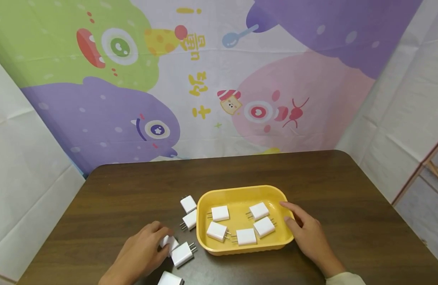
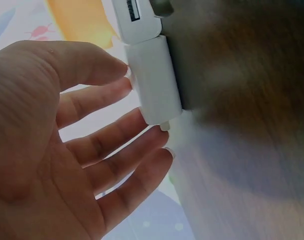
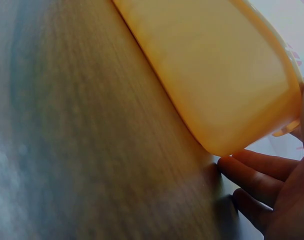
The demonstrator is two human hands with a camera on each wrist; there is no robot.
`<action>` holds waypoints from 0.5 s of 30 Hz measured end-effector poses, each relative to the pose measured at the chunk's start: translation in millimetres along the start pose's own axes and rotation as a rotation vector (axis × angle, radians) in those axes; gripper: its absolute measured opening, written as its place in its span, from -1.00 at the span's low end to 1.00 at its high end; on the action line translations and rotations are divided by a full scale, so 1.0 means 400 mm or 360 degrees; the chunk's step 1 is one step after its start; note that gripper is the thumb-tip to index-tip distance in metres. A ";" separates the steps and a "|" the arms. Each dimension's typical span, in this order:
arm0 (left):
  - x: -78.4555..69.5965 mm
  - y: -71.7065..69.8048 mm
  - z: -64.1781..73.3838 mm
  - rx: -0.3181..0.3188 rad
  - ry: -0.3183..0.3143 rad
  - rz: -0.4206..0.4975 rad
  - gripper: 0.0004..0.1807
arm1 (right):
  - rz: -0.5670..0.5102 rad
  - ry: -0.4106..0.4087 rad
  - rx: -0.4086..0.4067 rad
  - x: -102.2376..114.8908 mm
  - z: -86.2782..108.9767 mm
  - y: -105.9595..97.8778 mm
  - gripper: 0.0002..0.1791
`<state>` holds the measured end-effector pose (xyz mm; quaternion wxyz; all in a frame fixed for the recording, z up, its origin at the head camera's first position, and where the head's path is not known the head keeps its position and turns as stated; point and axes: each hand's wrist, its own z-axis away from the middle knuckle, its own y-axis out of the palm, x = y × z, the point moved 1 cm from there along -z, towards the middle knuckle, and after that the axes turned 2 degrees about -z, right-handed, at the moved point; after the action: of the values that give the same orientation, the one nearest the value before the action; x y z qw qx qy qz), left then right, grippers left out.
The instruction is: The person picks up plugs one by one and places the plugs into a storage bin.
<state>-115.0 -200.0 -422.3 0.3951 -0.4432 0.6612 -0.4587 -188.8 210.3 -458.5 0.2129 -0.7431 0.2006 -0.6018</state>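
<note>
Thumb and fingertips of my left hand (image 1: 142, 247) hold the sides of a white plug-in charger (image 1: 171, 242) on the table, left of a yellow plastic tray (image 1: 240, 250). Close against it lies a second white charger (image 1: 182, 254) with its prongs toward the tray. In the left wrist view the held charger (image 2: 154, 82) sits end to end with one showing a USB port (image 2: 133, 9). At the tray's right end, my right hand (image 1: 309, 235) holds the rim, with fingers (image 3: 249, 177) low by the outer wall. Several white chargers (image 1: 246, 236) lie spread inside the tray.
Two more chargers lie beside the tray's left wall, one (image 1: 188, 204) behind the other (image 1: 190, 220). Another charger (image 1: 170, 278) is at the bottom edge of the head view. The brown wooden table (image 1: 133, 186) ends at a cartoon-print cloth (image 1: 204, 130).
</note>
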 end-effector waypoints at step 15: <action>0.004 -0.008 0.017 0.0054 -0.0043 -0.0080 -0.67 | -0.0010 0.0009 0.0011 -0.001 -0.001 0.000 -0.61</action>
<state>-108.4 -204.0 -421.5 0.3997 -0.4590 0.6365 -0.4737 -189.3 210.4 -458.8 0.2130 -0.7414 0.1967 -0.6052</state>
